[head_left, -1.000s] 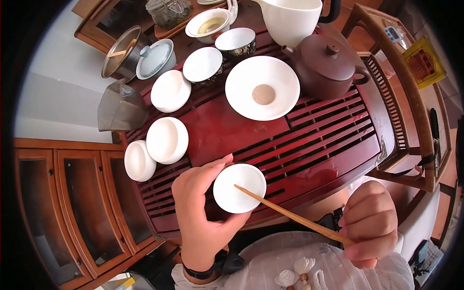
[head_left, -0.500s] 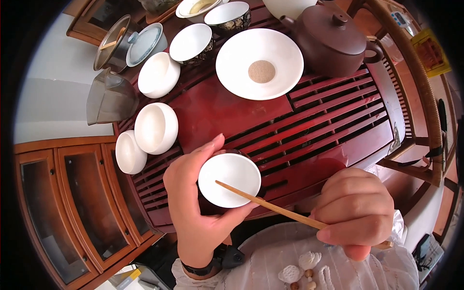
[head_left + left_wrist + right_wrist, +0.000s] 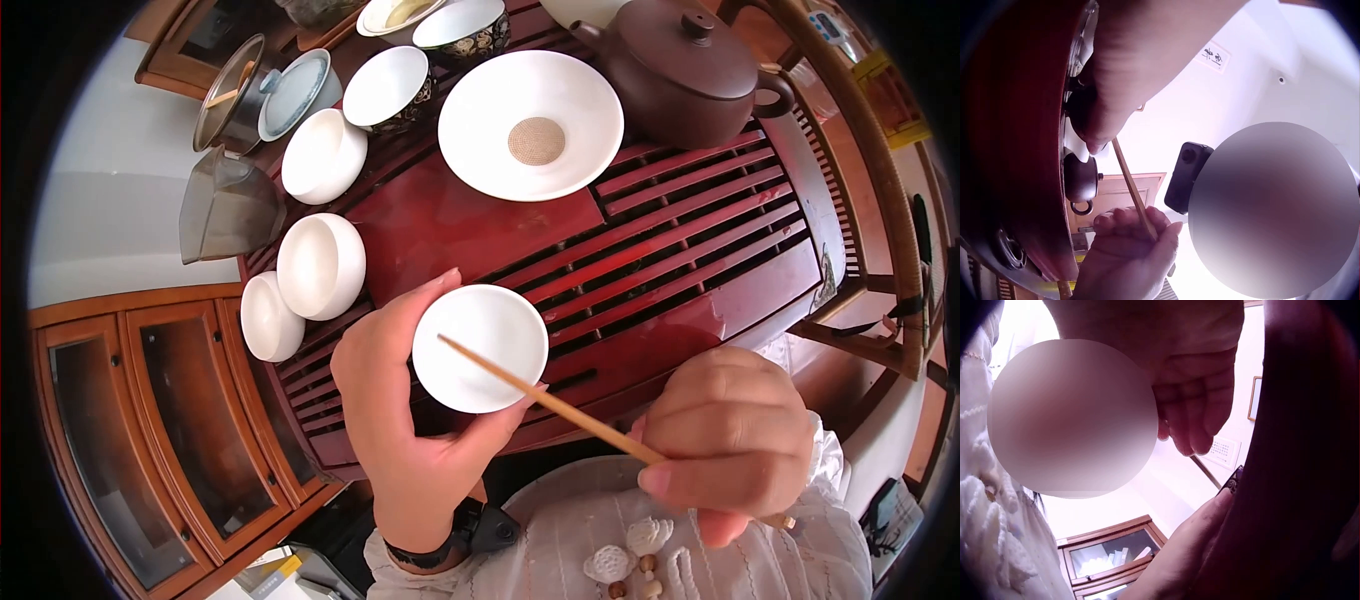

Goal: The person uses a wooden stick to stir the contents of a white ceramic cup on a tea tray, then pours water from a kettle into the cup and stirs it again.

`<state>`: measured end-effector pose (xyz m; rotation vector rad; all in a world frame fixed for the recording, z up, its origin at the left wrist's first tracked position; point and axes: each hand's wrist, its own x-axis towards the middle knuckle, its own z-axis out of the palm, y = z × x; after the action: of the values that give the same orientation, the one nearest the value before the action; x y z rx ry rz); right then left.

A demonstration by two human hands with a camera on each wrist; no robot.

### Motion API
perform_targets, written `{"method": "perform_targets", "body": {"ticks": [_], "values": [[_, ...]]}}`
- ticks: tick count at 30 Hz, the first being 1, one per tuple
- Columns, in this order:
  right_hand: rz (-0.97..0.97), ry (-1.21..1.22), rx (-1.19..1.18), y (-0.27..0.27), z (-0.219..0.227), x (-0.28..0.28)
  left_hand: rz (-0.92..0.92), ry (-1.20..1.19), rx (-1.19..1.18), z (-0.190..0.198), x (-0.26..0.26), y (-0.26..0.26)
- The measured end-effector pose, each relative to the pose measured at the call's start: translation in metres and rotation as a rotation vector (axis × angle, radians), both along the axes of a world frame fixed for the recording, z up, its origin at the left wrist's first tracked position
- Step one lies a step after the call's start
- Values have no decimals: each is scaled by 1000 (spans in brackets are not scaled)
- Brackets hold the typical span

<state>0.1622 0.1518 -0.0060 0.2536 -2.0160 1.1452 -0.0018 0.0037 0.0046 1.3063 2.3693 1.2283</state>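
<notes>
The left hand (image 3: 410, 410) grips a small bowl (image 3: 480, 330) with a white inside, thumb and fingers curled round its left and lower sides above the tray's near part. A patterned dark bit of its outer wall (image 3: 1232, 482) shows in the right wrist view. In the right hand (image 3: 735, 440) a thin wooden stick (image 3: 575, 413) is pinched, slanting up and left, its tip over the bowl's inside. Whether the tip touches the bowl I cannot tell. The left wrist view also shows the right hand (image 3: 1129, 250) curled round the stick (image 3: 1130, 181).
On the slatted red tray (image 3: 690, 335) stand a wide white bowl (image 3: 470, 120) with a beige round patch inside, a brown teapot (image 3: 680, 80) and several cups, two white ones at the left (image 3: 322, 265), (image 3: 270, 315). A glass pitcher (image 3: 230, 205) stands at the tray's left edge.
The tray and its dishes have shifted upward in the head view. The held bowl looks larger and the right hand is nearer to it; the stick stays over its inside.
</notes>
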Motion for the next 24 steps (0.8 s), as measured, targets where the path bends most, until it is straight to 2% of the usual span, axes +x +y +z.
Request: {"method": "perform_targets", "body": {"ticks": [5, 10, 24], "values": [[-71, 6, -32, -6, -5, -1, 19, -19, -4, -2, 2, -3], [-96, 43, 73, -12, -6, -4, 39, 10, -63, -1, 1, -5], [-17, 16, 141, -15, -7, -1, 46, 35, -41, -3, 1, -5]]}}
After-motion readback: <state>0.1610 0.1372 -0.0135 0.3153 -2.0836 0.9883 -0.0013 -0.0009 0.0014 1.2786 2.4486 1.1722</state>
